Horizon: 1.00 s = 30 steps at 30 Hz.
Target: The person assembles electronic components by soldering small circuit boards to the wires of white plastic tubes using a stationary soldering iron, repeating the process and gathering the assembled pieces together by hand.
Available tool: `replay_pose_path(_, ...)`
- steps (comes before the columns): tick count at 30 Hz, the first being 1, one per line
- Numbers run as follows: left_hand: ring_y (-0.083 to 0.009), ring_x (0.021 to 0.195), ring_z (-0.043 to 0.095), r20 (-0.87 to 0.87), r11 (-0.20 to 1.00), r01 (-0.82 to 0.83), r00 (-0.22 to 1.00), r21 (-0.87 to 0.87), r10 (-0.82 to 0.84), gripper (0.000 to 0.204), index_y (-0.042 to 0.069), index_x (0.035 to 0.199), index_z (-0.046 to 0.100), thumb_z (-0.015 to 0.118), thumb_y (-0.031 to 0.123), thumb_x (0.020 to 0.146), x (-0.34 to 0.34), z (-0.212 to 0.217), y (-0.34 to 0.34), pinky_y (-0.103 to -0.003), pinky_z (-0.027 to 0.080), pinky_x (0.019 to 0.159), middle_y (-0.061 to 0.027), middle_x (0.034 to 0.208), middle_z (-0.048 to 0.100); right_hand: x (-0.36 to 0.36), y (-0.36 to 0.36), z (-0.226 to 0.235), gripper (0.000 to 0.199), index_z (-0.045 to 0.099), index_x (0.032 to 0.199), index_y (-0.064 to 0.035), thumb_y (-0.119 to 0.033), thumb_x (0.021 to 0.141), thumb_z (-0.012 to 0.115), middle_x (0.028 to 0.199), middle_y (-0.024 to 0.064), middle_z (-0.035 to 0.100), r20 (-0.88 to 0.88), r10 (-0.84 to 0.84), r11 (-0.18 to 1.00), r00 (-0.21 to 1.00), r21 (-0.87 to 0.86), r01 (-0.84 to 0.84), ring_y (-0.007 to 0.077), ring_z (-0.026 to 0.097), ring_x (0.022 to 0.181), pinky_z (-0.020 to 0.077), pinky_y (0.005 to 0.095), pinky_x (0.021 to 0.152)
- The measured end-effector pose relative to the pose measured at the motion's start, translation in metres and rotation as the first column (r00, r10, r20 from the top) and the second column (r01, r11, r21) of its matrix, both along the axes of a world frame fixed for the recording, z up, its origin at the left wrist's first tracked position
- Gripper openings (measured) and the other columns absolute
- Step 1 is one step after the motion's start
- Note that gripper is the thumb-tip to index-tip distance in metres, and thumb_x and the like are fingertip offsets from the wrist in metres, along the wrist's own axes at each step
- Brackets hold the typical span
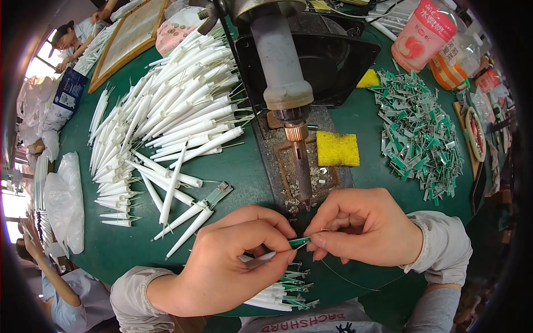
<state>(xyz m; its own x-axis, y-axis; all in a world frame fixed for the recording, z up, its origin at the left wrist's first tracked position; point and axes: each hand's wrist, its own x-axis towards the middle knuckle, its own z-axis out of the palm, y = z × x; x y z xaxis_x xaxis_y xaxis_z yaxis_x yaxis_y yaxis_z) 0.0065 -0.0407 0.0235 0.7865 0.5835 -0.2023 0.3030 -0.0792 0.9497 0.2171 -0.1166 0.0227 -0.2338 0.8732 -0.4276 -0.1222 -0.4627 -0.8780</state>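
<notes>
Just below the tip of a mounted soldering iron point(300, 166), both hands come together over the bench. My left hand point(227, 261) is closed, pinching a small green circuit board point(298, 242) between thumb and fingers. A white tapered tube point(260, 260) shows under those fingers; how it joins the board is hidden. My right hand point(366, 230) pinches a thin wire point(347, 280), which looks like solder and trails down to the right. Its fingertips meet the board's right end. Beneath my hands lie several white tubes point(272, 299) with green boards on their ends.
Many white tapered tubes with wire ends point(189, 105) are heaped at the left. A pile of small green-and-silver boards point(419, 133) lies right. A yellow sponge point(337, 149) sits beside the iron; a pink-labelled bottle point(425, 36) stands behind. Other people work at the left.
</notes>
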Motion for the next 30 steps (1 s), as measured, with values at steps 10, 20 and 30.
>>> replay_pose_path(10,-0.0124,0.075,0.064,0.086,0.994,-0.073,0.993,-0.077,0.079,0.008,-0.002,0.085,0.065,0.069,-0.003,0.078,0.001,-0.006,-0.002,-0.023,0.054,0.060,-0.0105,0.094,0.065,0.002,0.002,-0.001,0.008,0.058,0.094,0.0013,-0.001,0.087,0.061,0.084,0.0060,0.066,-0.031,0.013,1.000,0.999,0.021,-0.012,0.0093,0.065,0.077,0.0511,0.0208,0.065)
replay_pose_path(20,-0.0124,0.085,0.063,0.093,0.964,-0.070,0.991,-0.255,0.097,0.006,-0.007,0.088,0.063,0.064,-0.008,0.082,0.005,-0.004,0.005,-0.023,0.053,0.075,-0.0147,0.102,0.061,0.005,0.007,0.003,0.010,0.057,0.095,-0.0001,-0.004,0.087,0.063,0.085,0.0039,0.065,0.002,-0.005,0.998,1.000,0.055,0.005,0.0071,0.063,0.075,0.0472,0.0180,0.060)
replay_pose_path(30,-0.0086,0.076,0.060,0.200,0.978,-0.126,0.967,-0.168,0.159,0.006,-0.007,0.087,0.063,0.066,-0.006,0.082,0.011,-0.005,0.012,-0.019,0.048,0.064,-0.0140,0.101,0.060,0.001,-0.001,-0.003,0.013,0.050,0.082,-0.0043,-0.005,0.085,0.063,0.062,-0.0001,0.058,0.361,-0.170,0.897,0.917,0.442,-0.008,0.0050,0.054,0.050,0.0383,0.0204,0.043)
